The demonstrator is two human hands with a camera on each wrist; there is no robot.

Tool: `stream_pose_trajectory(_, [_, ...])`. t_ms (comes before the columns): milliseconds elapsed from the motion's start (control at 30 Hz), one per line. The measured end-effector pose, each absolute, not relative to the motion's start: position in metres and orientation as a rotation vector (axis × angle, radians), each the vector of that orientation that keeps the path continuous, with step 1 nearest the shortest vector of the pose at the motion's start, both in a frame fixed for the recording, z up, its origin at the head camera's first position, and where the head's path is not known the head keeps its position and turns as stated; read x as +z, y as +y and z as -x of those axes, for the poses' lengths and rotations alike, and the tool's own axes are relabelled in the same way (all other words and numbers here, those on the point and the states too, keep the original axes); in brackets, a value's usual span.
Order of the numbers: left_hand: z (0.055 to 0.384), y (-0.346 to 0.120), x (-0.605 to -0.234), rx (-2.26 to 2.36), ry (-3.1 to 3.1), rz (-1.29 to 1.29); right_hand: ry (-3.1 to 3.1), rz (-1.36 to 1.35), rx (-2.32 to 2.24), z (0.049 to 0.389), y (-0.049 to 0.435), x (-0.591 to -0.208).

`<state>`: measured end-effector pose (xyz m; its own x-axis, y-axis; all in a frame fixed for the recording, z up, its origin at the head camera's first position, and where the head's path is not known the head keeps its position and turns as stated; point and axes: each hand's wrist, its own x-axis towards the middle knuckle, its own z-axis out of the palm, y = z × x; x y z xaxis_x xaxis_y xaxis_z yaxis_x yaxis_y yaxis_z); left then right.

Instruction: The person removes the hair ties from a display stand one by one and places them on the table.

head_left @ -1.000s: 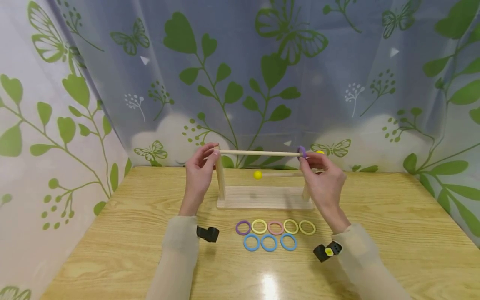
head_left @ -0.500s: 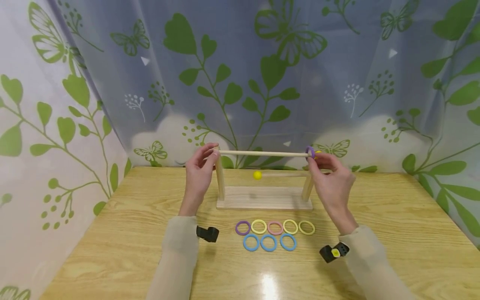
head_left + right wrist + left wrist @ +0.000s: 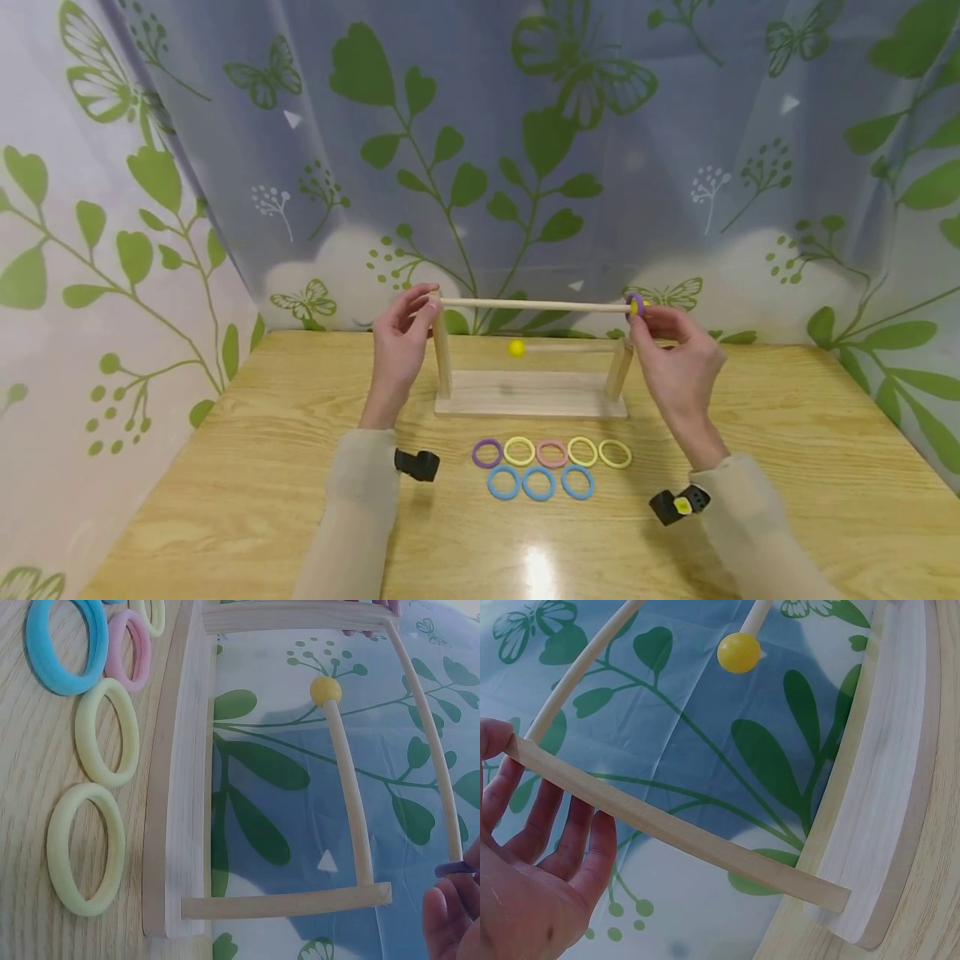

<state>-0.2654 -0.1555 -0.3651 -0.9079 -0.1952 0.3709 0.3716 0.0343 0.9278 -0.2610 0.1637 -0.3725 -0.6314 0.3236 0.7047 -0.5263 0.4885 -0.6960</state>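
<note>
A wooden stand (image 3: 528,393) has two posts and two horizontal rods tipped with yellow balls. My left hand (image 3: 402,337) grips the top of the left post (image 3: 675,825), where the upper rod (image 3: 532,305) joins it. My right hand (image 3: 678,358) pinches a purple ring (image 3: 634,300) at the upper rod's right end, overlapping the yellow ball there. In the right wrist view the ring (image 3: 454,868) shows edge-on between thumb and fingers. The lower rod (image 3: 349,795) runs from the right post (image 3: 618,368), its yellow ball (image 3: 516,348) hanging mid-stand.
In front of the stand, rings lie flat on the wooden table (image 3: 262,500) in two rows: a purple ring (image 3: 487,453), several yellow rings (image 3: 615,441), a pink ring (image 3: 552,442) and blue rings (image 3: 538,497). A leaf-patterned curtain (image 3: 480,125) hangs behind.
My right hand has moved right, carrying the purple ring along the upper rod to its ball end. The left hand keeps its place on the left post.
</note>
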Motion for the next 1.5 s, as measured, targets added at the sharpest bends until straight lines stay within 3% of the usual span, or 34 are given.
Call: stream_pose_trajectory(1500, [0.268,-0.154,-0.366,-1.946,-1.895,0.166,-2.0,-0.167,1.119,0.236,0.207,-0.385])
